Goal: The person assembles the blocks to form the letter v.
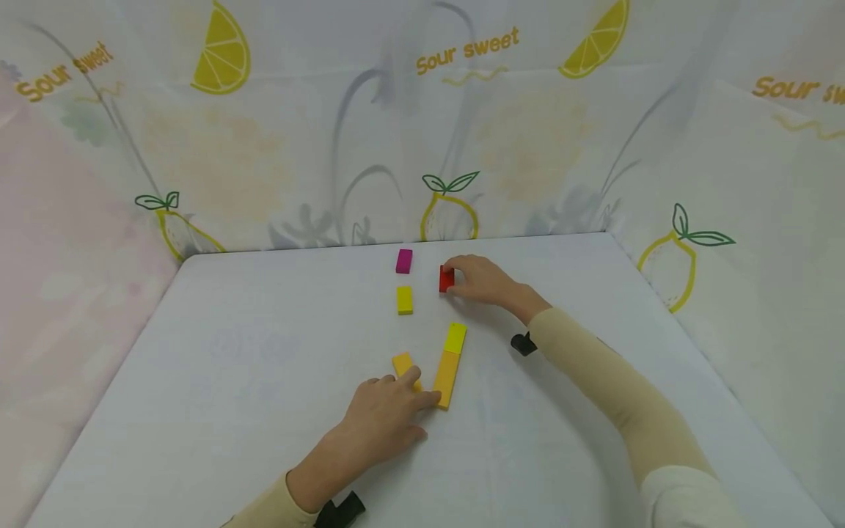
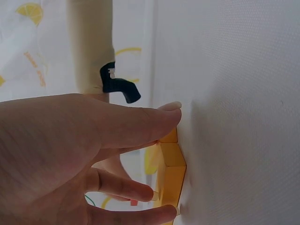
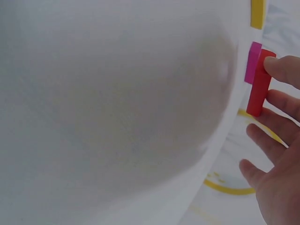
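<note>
At the far part of the table, my right hand [image 1: 484, 281] pinches a red block [image 1: 447, 279] between thumb and fingers. The right wrist view shows this red block [image 3: 261, 83] upright in the frame, its lower end past the fingertips. My left hand [image 1: 386, 418] lies low over the near blocks with its fingers extended. One finger rests on a slanted orange block [image 1: 401, 361], partly hidden by the hand. Another finger touches the near end of an orange strip [image 1: 447, 378], with a bright yellow block [image 1: 455, 337] joined at its far end.
A magenta block [image 1: 404, 261] and a yellow block [image 1: 405, 301] lie left of the red one. The white table [image 1: 264, 381] ends at a lemon-printed backdrop [image 1: 277, 147] behind and at the sides. Dark wrist mounts [image 1: 524, 344] sit under both forearms.
</note>
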`<action>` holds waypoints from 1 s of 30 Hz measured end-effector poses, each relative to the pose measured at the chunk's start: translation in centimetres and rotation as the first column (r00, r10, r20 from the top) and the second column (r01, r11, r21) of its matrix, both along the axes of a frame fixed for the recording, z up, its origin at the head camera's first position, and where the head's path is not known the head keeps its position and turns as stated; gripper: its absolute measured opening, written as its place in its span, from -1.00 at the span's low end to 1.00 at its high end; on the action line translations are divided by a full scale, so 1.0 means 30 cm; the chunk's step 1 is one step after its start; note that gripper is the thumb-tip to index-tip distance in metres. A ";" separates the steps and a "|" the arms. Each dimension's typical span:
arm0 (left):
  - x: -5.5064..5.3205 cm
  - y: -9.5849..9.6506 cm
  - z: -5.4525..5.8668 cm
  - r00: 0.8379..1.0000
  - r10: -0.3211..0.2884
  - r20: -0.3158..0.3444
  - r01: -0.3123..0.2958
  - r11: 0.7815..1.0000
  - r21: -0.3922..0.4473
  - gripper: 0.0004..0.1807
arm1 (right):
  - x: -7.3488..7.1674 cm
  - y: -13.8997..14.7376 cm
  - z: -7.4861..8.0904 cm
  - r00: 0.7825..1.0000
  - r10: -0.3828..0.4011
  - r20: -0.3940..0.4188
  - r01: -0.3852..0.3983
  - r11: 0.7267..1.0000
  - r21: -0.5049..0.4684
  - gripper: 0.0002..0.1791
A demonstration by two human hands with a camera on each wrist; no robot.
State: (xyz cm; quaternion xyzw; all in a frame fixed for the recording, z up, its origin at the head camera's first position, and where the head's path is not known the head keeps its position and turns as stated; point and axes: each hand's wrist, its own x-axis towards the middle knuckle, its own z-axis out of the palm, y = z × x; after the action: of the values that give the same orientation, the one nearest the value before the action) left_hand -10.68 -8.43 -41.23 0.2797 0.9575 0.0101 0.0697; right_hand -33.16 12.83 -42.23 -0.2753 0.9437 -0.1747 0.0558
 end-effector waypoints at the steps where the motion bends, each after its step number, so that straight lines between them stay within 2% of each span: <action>1: 0.000 -0.001 0.001 1.000 0.000 -0.002 0.000 1.000 0.001 -0.46 | 0.005 0.001 0.001 1.000 -0.001 0.002 0.001 1.000 -0.001 -0.51; 9: 0.000 -0.010 -0.001 1.000 -0.001 -0.013 0.001 1.000 0.009 -0.47 | 0.035 0.004 -0.006 1.000 0.007 -0.005 -0.007 1.000 -0.010 -0.50; 19: -0.005 0.001 -0.007 1.000 -0.014 -0.005 0.014 1.000 0.020 -0.47 | 0.073 0.046 -0.010 0.999 -0.037 0.019 0.036 0.999 0.012 -0.50; 30: -0.004 0.004 -0.003 1.000 0.003 -0.005 -0.003 1.000 -0.009 -0.49 | 0.107 0.051 -0.010 1.000 -0.021 -0.014 0.020 1.000 -0.013 -0.48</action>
State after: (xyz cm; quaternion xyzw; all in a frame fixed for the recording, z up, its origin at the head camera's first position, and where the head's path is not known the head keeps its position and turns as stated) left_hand -10.80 -8.31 -41.32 0.2782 0.9581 0.0052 0.0685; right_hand -29.95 14.36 -42.53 -0.2671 0.9457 -0.1794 0.0457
